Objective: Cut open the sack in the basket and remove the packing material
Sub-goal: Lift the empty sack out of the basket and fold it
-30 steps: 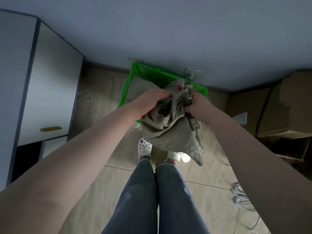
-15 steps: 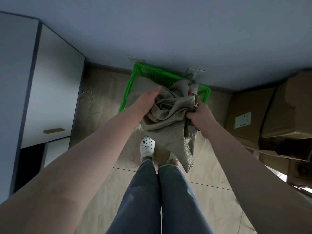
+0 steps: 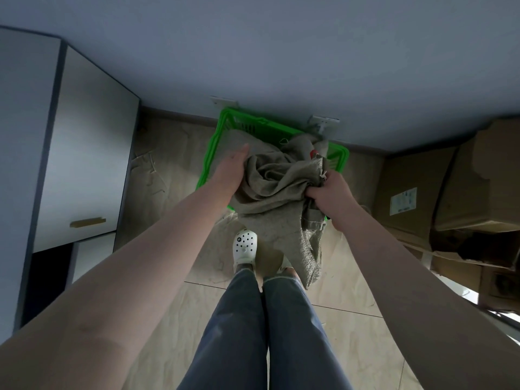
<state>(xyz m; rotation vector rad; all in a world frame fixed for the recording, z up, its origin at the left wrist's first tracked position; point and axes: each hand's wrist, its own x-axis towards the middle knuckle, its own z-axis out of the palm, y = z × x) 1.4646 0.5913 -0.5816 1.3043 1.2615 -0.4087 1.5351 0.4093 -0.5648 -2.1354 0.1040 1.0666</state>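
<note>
Sack (image 3: 277,190) bunched between flat left hand (image 3: 233,167) and fisted right hand (image 3: 330,192).

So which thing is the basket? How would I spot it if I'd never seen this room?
Look at the floor where it meets the pale wall, straight ahead of the person's feet. The basket sits there, partly hidden behind the crumpled grey-brown sack that the left hand and right hand hold. It is the only bright green thing; the cardboard boxes to its right are brown.
</note>
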